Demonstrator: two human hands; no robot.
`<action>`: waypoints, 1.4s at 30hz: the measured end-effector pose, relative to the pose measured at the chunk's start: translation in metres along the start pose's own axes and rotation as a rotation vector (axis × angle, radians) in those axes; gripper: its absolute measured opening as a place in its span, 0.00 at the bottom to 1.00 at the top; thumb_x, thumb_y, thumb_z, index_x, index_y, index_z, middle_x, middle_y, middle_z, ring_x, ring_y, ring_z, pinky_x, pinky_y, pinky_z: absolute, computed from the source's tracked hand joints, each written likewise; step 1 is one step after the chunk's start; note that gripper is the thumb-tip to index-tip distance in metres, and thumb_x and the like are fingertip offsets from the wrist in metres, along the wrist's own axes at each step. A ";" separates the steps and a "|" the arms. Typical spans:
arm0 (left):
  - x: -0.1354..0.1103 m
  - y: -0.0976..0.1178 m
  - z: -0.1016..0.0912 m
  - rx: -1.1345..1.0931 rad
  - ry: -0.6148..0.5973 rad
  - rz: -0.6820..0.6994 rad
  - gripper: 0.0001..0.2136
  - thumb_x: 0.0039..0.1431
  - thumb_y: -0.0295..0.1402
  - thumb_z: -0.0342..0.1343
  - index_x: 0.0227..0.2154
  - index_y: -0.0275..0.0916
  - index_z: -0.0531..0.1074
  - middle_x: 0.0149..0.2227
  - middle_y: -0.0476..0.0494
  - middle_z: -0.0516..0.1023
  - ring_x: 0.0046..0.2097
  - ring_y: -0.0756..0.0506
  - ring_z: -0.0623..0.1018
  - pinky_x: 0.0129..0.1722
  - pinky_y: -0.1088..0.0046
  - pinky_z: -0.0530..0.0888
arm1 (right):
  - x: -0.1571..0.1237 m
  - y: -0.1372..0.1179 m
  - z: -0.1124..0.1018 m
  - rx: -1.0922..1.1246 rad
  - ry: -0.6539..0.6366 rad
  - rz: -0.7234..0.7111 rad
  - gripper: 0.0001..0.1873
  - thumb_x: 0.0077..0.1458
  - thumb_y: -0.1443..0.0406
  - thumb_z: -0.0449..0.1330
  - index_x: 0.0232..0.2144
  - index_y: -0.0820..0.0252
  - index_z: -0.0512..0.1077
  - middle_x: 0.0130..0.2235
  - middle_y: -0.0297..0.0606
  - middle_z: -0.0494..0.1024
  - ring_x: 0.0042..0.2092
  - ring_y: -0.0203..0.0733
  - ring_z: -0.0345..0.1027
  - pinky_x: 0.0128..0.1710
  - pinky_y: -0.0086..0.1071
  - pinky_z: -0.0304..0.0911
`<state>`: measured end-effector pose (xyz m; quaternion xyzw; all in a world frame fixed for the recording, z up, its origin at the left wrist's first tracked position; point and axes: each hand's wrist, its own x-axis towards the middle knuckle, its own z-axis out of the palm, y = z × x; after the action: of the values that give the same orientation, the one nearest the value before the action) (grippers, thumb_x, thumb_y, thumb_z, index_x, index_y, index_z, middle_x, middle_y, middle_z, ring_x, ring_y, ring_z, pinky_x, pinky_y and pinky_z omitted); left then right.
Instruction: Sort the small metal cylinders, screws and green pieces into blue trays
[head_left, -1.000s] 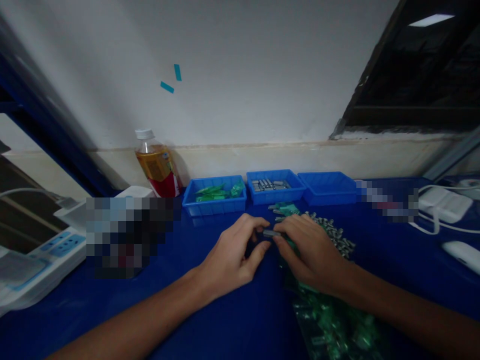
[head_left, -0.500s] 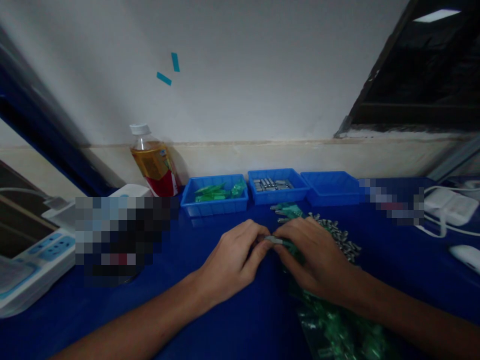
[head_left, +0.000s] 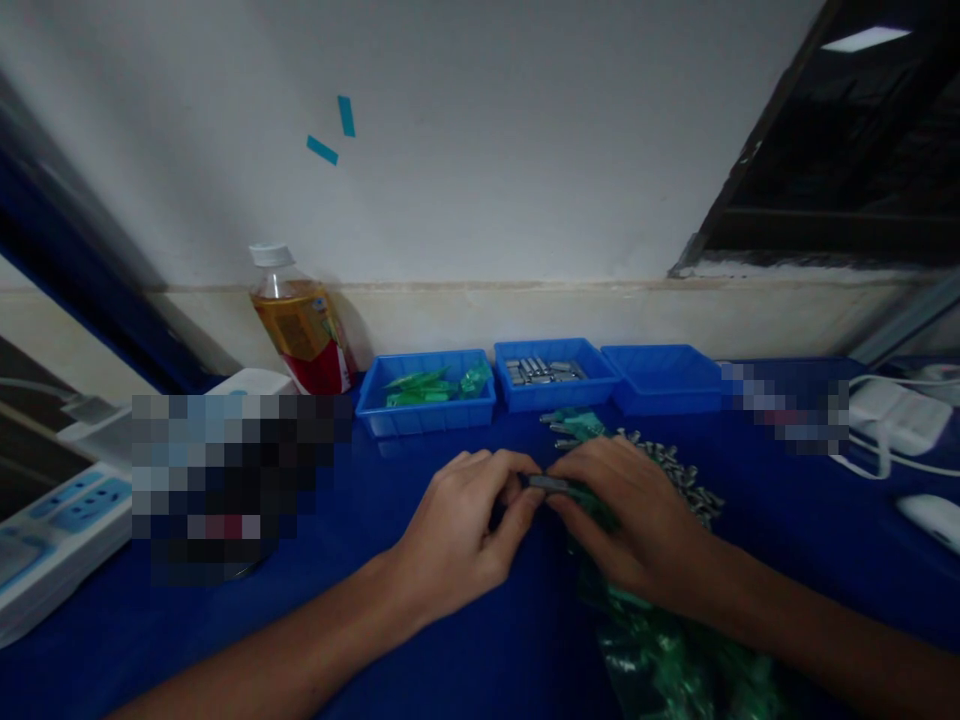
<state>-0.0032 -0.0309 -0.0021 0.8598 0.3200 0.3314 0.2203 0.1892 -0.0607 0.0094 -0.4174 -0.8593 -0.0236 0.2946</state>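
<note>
Between my two hands is a small grey metal piece (head_left: 550,484), held level above the table. My left hand (head_left: 466,525) pinches its left end with thumb and forefinger. My right hand (head_left: 637,515) grips the other end, where something green partly shows under the fingers. Behind the right hand lies a pile of small metal parts (head_left: 690,482), partly covered by it. A few metal pieces with green plastic ends (head_left: 581,425) rest just beyond the fingers. Under the right forearm, a clear bag with green pieces (head_left: 660,650) spreads toward the front edge.
Along the wall stand a blue tray of green pieces (head_left: 427,415), a blue tray of metal pieces (head_left: 559,393) and another blue tray (head_left: 664,380). A drink bottle (head_left: 304,335) and power strip (head_left: 82,510) are left; a white adapter (head_left: 896,415) and mouse (head_left: 934,520) right.
Both hands keep their hold on the metal piece, which appears slightly turned between the fingers. The view has shifted a little; trays and pile stay put.
</note>
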 end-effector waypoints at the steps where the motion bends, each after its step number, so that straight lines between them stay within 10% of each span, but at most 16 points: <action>1: 0.000 0.000 0.000 0.004 -0.022 -0.020 0.07 0.64 0.33 0.46 0.42 0.40 0.66 0.28 0.50 0.72 0.31 0.48 0.71 0.34 0.69 0.65 | 0.002 0.002 -0.002 -0.013 -0.004 0.002 0.05 0.60 0.66 0.52 0.37 0.60 0.67 0.34 0.37 0.73 0.35 0.40 0.64 0.35 0.35 0.54; 8: 0.001 0.009 -0.004 0.130 -0.272 0.127 0.20 0.60 0.31 0.50 0.56 0.47 0.59 0.49 0.44 0.69 0.47 0.43 0.68 0.45 0.62 0.65 | 0.040 0.055 -0.023 -0.136 0.091 0.201 0.09 0.57 0.64 0.53 0.30 0.61 0.71 0.30 0.40 0.74 0.35 0.42 0.66 0.36 0.35 0.59; 17: 0.001 0.012 -0.004 0.241 -0.364 0.165 0.13 0.61 0.37 0.50 0.47 0.43 0.67 0.42 0.46 0.72 0.44 0.43 0.68 0.42 0.64 0.63 | 0.088 0.109 -0.013 -0.071 -0.116 0.489 0.08 0.52 0.66 0.57 0.30 0.64 0.75 0.29 0.40 0.77 0.31 0.40 0.68 0.31 0.31 0.59; 34: 0.000 0.008 -0.002 0.238 -0.311 0.076 0.07 0.64 0.30 0.45 0.42 0.41 0.66 0.41 0.46 0.70 0.42 0.45 0.68 0.42 0.64 0.63 | 0.131 0.108 0.021 0.019 -0.355 0.295 0.12 0.51 0.66 0.58 0.36 0.63 0.78 0.33 0.40 0.80 0.32 0.39 0.69 0.31 0.30 0.59; 42: 0.003 0.009 -0.003 0.270 -0.354 0.062 0.07 0.64 0.30 0.43 0.35 0.39 0.66 0.38 0.46 0.69 0.40 0.45 0.67 0.39 0.66 0.63 | 0.141 0.101 0.022 -0.275 -0.441 0.148 0.12 0.49 0.63 0.60 0.36 0.59 0.78 0.33 0.42 0.78 0.33 0.41 0.68 0.29 0.31 0.54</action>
<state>0.0002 -0.0346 0.0068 0.9356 0.2913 0.1362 0.1459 0.1851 0.1105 0.0451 -0.5101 -0.8587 -0.0270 0.0418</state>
